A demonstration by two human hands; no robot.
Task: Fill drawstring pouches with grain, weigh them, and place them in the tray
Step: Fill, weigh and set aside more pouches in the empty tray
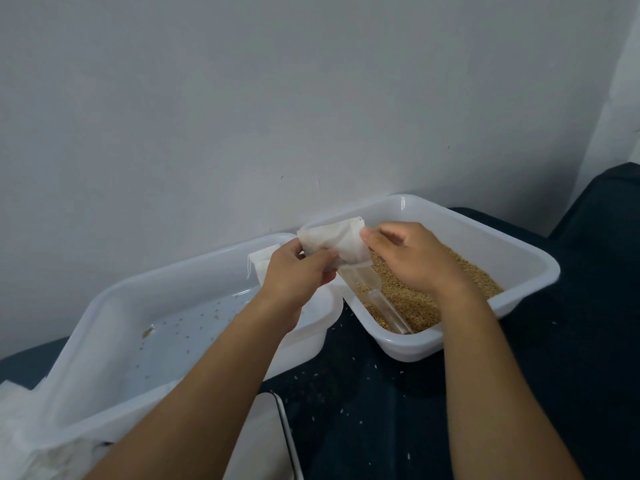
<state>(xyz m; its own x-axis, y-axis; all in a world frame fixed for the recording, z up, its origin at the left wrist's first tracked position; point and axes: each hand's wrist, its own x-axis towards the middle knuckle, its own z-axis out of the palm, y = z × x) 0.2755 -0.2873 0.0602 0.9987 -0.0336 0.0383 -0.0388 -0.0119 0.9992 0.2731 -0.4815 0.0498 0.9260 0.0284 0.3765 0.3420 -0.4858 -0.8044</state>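
Over far-left corner of grain bin (540, 271): pouch (341, 242) held in air, pinched by left hand (298, 271) fingers and right hand (412, 258) fingers. Thin, limp, light cloth judged; best gripped at mouth edges, spread apart.

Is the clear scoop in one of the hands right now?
No, the scoop lies in the grain in the right tub, while both the left hand and right hand pinch the pouch.

Two tubs side by side on the counter (363, 403): tray (104, 306) left with a pouch (261, 263) at its far end, grain tub (519, 258) right with scoop (384, 303) inside, scale (266, 441) in front.
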